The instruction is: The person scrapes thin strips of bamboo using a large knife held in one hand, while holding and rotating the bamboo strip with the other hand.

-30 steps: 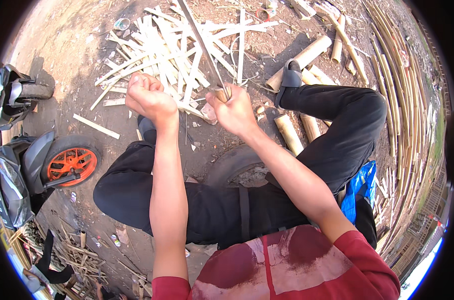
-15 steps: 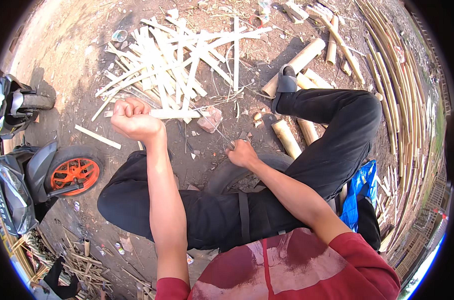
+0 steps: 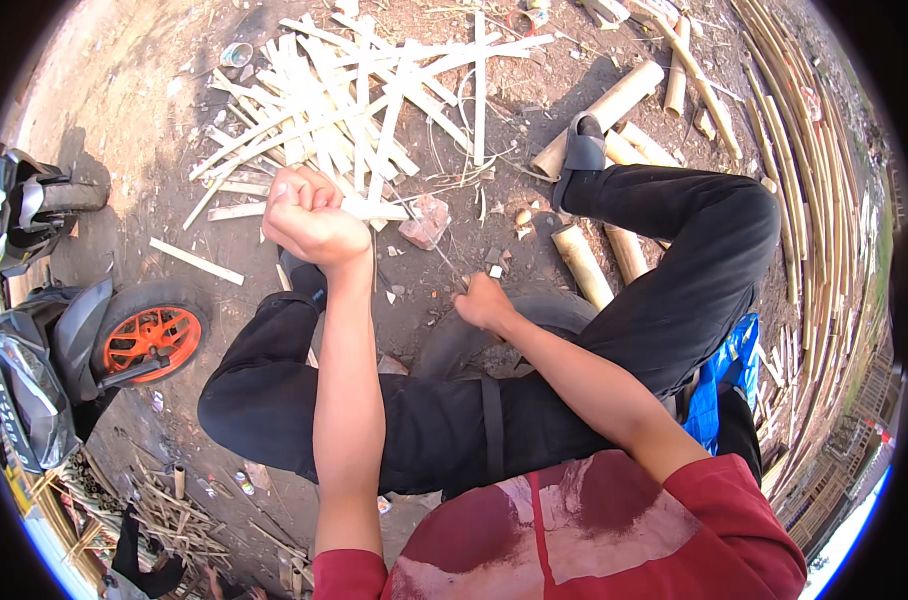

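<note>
We see a long thin knife (image 3: 448,261) in front of the body, its blade slanting up and to the left toward a reddish stone (image 3: 426,222); we cannot tell whether the two touch. The right hand (image 3: 485,304) is clamped on the knife's handle, near a tyre (image 3: 441,343) between the legs. The left hand (image 3: 316,220) is raised, its fingers curled together in a fist; we cannot tell whether anything is in it. Beyond it we see a loose heap of pale strips (image 3: 319,110), with a single strip (image 3: 196,260) apart to the left. Bamboo tubes (image 3: 582,266) lie near the sandal (image 3: 584,152), and long poles (image 3: 816,200) fill the far right. At left we see a motorbike (image 3: 71,335) with an orange wheel (image 3: 114,345).
</note>
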Available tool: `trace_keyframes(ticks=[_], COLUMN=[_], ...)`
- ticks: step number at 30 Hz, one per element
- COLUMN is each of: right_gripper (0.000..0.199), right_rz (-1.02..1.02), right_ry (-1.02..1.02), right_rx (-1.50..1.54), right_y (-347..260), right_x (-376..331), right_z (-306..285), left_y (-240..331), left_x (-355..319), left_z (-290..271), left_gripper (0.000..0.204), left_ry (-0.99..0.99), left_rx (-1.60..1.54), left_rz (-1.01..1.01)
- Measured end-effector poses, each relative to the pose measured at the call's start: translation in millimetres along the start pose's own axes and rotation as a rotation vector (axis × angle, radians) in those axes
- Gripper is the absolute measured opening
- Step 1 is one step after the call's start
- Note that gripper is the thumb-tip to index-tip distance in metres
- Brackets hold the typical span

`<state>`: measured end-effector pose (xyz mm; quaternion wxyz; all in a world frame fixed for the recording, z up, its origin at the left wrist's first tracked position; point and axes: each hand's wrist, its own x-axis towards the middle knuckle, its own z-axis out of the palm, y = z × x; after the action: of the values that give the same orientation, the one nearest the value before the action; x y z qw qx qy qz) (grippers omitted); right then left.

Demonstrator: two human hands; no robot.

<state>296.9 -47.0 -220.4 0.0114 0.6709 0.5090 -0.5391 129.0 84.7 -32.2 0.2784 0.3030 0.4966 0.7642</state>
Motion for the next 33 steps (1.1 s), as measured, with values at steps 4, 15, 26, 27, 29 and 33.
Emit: trace_keyframes(ticks=[4, 15, 26, 27, 29, 33], right_gripper=[0.037, 0.035, 0.026, 0.025, 0.025, 0.023], right_rz=[-0.014, -0.033, -0.483, -0.449, -0.370, 0.285], right_ry=[-0.056, 0.014, 0.325, 0.313, 0.299, 0.112], right_rx=[0.077, 0.046, 0.619, 0.590, 0.215, 0.098], right_y=[-28, -40, -169, -143, -29, -6], right_x=[-7, -13, -15, -7, 20, 14], right_z=[-19, -27, -112, -85, -7, -16], left_y=[-7, -22, -27, -25, -27, -33], left_x=[27, 42, 54, 56, 59, 58], left_z=[-12, 19, 28, 29, 35, 14], left_gripper=[0.035, 0.034, 0.033, 0.034, 0.036, 0.042], left_ry=[0.030, -0.068, 0.067, 0.088, 0.082, 0.045], left_rx=[0.017, -0.109, -0.133, -0.109, -0.077, -0.046], left_rz=[-0.034, -0.114, -0.064, -0.046, 0.025, 0.081])
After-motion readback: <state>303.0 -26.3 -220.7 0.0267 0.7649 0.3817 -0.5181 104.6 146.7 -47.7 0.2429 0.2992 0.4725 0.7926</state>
